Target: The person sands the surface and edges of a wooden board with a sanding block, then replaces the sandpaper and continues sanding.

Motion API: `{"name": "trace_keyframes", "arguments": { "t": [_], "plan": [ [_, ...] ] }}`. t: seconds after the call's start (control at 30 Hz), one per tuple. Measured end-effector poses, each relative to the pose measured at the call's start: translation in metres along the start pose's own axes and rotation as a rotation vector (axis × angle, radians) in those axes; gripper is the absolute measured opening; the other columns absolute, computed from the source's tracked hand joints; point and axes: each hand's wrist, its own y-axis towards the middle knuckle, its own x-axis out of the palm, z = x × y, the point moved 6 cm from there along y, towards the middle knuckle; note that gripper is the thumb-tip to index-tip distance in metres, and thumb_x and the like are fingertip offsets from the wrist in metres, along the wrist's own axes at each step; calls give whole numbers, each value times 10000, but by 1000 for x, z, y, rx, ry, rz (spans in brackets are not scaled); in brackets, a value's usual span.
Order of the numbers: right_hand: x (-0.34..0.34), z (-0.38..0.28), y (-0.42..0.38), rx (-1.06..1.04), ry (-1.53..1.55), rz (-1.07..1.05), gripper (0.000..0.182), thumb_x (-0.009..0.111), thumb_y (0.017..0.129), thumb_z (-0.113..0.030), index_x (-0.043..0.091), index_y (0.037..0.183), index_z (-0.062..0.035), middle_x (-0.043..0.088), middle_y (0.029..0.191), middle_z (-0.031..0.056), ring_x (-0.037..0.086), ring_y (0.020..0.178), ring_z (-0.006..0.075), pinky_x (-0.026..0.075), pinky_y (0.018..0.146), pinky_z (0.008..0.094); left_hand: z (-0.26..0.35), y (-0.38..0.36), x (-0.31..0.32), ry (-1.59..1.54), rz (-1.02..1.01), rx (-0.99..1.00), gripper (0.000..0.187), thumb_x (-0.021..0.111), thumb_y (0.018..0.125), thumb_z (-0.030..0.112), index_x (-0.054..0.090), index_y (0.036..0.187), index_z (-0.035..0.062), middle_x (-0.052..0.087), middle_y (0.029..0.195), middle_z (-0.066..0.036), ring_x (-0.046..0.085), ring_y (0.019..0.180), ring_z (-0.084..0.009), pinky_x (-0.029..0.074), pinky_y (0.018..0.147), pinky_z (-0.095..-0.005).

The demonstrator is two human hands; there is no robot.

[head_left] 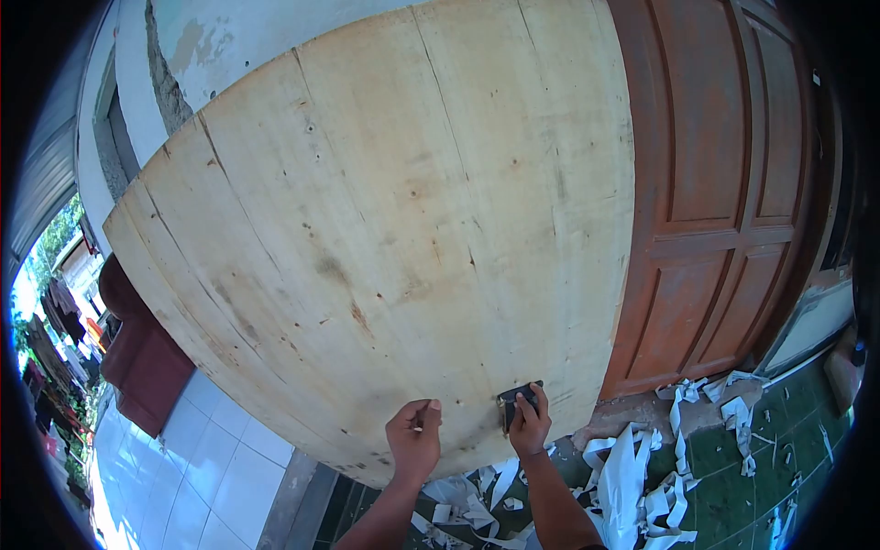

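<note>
A large pale plywood panel point(394, 211), with dark knots, cracks and smudges, leans upright in front of me. Over its lower right part, my right hand point(530, 427) grips a small dark, squarish block point(510, 403), thumb and fingers around its right side. The block lies close against the wood. To the left, my left hand point(414, 438) is raised in front of the lower panel with its fingers curled and the thumb pressed to them. What its fingertips pinch, if anything, is too small to make out.
Torn white strips point(632, 486) litter the green tiled floor point(724, 458) below the panel. A brown wooden door point(706, 183) stands at the right. On the left are a dark red chair point(142, 367), white tiles point(215, 458) and hanging clothes point(60, 312).
</note>
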Motion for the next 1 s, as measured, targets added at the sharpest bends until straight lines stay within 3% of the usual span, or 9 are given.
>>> {"name": "trace_keyframes", "arguments": {
  "t": [0.13,0.23,0.63,0.83,1.0],
  "plan": [
    [2,3,-3,-14,14,34,280,689,862,55,749,1117,-43,615,1315,268,726,965,469,632,761,453,40,22,103,-191,-293,-212,272,670,1018,242,730,1021,-22,713,835,-59,655,734,-114,464,684,-266],
    [3,5,-4,-47,1,35,289,688,864,57,745,1129,-42,610,1320,273,727,973,461,632,756,453,50,45,128,-363,-245,-288,297,652,1023,292,728,1028,4,725,860,-62,669,757,-138,441,694,-279],
    [7,14,-8,-57,12,5,331,676,855,61,735,1162,-46,595,1313,301,722,961,480,625,743,463,43,58,140,-487,-99,-326,246,700,974,273,713,958,28,745,871,-84,705,780,-175,448,678,-290],
    [5,11,-7,-81,10,24,339,671,861,57,733,1174,-59,595,1310,301,717,965,494,623,743,475,46,54,146,-562,-45,-454,233,708,955,267,708,941,35,739,858,-77,699,761,-171,444,663,-279],
    [7,14,-10,-72,10,20,327,668,873,45,732,1173,-65,595,1313,297,718,967,492,623,742,478,42,51,148,-557,-22,-415,208,702,951,254,712,924,48,733,848,-65,693,752,-165,445,662,-274]
  ]
}}
